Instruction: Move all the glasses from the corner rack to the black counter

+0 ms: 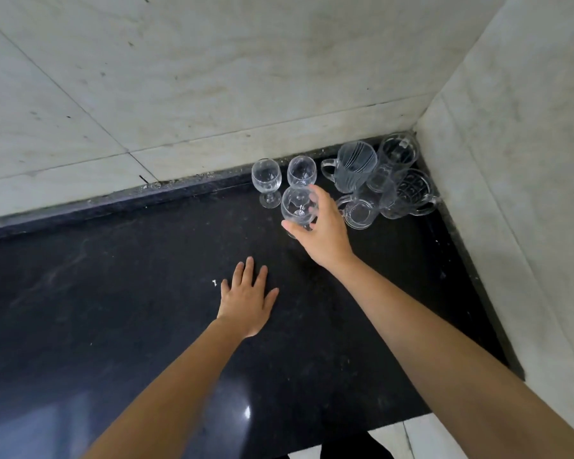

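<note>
Right hand (325, 230) grips my wine glass (297, 207); left hand (247, 298) flat, fingers spread, on black counter (113, 293) at 7 o'clock from glass.

Black speckled desk (130, 293) in tiled corner. On it: two stemmed wine glasses (266, 180) by back wall, cluster of handled glass mugs (355, 167) in corner, left hand (247, 301) flat.

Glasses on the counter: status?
Right hand gripping stemmed glass at bowl. Left hand flat on black counter. Two stemmed glasses, mugs crowd behind.
</note>
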Tool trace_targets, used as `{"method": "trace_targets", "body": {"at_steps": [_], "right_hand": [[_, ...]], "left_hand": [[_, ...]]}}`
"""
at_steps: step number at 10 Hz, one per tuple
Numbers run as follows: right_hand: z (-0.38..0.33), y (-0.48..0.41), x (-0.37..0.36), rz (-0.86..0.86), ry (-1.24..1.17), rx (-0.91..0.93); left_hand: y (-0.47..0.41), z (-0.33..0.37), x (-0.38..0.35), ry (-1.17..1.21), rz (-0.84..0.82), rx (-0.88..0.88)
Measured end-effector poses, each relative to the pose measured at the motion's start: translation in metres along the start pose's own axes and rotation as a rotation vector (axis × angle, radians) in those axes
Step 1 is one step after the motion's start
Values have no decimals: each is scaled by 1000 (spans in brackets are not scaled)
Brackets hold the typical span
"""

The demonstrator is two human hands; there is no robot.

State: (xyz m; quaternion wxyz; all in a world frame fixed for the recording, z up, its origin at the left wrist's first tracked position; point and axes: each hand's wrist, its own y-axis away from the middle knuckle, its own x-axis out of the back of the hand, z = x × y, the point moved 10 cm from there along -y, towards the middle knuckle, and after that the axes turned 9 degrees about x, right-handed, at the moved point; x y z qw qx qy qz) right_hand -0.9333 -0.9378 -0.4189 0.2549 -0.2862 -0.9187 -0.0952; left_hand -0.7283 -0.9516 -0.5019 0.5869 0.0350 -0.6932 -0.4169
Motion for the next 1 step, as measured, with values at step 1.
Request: {"method": "trace_targets", "body": {"at_steps": [1], "right_hand": [[2,5,-2,-30,6,-47]], "left_hand": [[1,0,0,-5,3,-20]]}}
